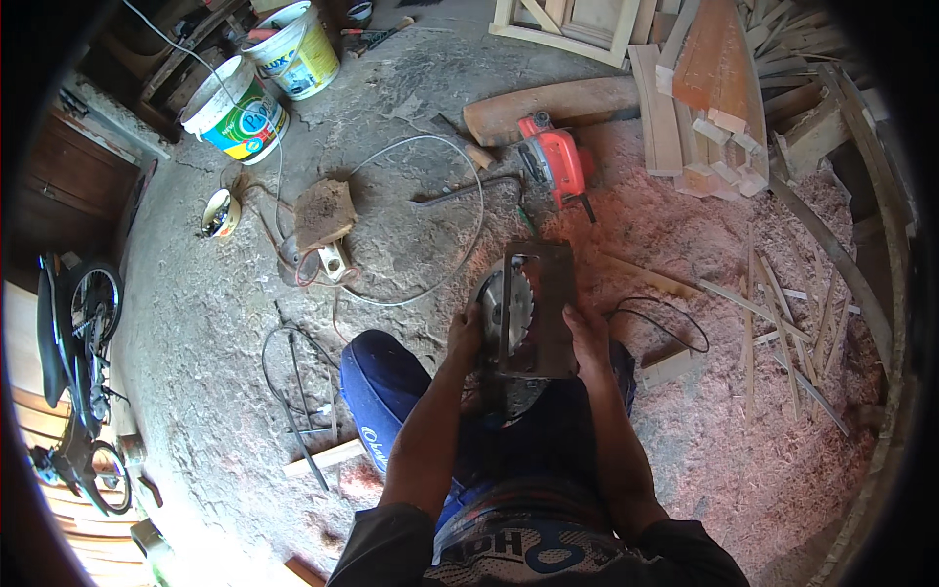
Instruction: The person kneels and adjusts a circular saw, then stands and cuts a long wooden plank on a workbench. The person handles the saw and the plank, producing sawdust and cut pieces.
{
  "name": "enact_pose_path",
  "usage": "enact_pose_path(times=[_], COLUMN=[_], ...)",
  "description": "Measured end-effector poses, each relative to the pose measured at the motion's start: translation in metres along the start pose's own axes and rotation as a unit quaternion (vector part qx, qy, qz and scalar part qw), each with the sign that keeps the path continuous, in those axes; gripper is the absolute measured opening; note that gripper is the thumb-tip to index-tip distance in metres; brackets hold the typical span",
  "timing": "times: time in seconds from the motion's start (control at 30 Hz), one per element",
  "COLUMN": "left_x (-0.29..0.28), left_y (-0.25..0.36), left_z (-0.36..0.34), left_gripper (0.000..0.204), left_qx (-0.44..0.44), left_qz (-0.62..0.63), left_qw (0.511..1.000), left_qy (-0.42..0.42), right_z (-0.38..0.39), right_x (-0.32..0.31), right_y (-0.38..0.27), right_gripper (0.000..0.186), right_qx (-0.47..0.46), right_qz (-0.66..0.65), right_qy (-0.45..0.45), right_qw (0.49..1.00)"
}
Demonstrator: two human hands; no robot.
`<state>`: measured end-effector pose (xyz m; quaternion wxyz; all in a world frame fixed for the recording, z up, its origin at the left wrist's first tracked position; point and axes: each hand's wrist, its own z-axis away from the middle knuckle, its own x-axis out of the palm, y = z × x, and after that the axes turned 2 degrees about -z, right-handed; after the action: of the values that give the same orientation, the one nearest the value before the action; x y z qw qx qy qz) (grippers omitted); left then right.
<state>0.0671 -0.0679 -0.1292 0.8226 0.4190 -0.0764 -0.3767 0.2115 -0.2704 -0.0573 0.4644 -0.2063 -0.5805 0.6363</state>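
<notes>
Between my hands, over my lap, is a circular saw [551,313] with its dark metal base plate facing up and its toothed round blade [514,296] showing beside and through the plate's slot. My left hand [464,336] grips the saw's left side. My right hand [587,338] grips the right edge of the plate, thumb along it. The saw's underside and some of my fingers are hidden. Just beyond it on the floor lies a red electric planer [558,161] beside a curved wooden board [597,98].
Wood offcuts [714,68] are piled at upper right, loose strips [782,333] on shavings at right. Paint buckets [235,112], a small tub [222,215], a wooden block [326,207] with a socket [333,258], and looping cables lie ahead-left. A bicycle [83,382] is at far left.
</notes>
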Motion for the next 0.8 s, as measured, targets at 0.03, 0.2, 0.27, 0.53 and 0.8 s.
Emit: enact_pose_path(times=[0.03, 0.2, 0.27, 0.53, 0.8], left_x=[0.001, 0.001, -0.001, 0.002, 0.003], left_y=[0.003, 0.012, 0.014, 0.025, 0.019], left_z=[0.002, 0.012, 0.012, 0.02, 0.014], left_gripper=[0.074, 0.074, 0.074, 0.076, 0.077], left_qx=[-0.005, -0.024, -0.03, -0.022, -0.02], left_qz=[-0.003, 0.001, 0.024, -0.052, -0.044], left_qw=[1.0, 1.0, 0.999, 0.998, 0.998], left_qy=[-0.001, 0.011, 0.001, 0.03, 0.033], right_z=[-0.001, 0.009, 0.009, 0.005, 0.006], right_x=[-0.004, 0.023, 0.02, 0.008, 0.015], right_y=[0.0, -0.046, -0.048, -0.039, -0.043], right_gripper=[0.037, 0.034, 0.035, 0.032, 0.03], right_qx=[-0.012, -0.017, 0.008, 0.016, 0.02], right_qz=[0.045, 0.168, 0.201, 0.186, 0.152], right_qy=[0.009, 0.047, 0.04, 0.047, 0.037], right_qw=[0.999, 0.984, 0.979, 0.981, 0.987])
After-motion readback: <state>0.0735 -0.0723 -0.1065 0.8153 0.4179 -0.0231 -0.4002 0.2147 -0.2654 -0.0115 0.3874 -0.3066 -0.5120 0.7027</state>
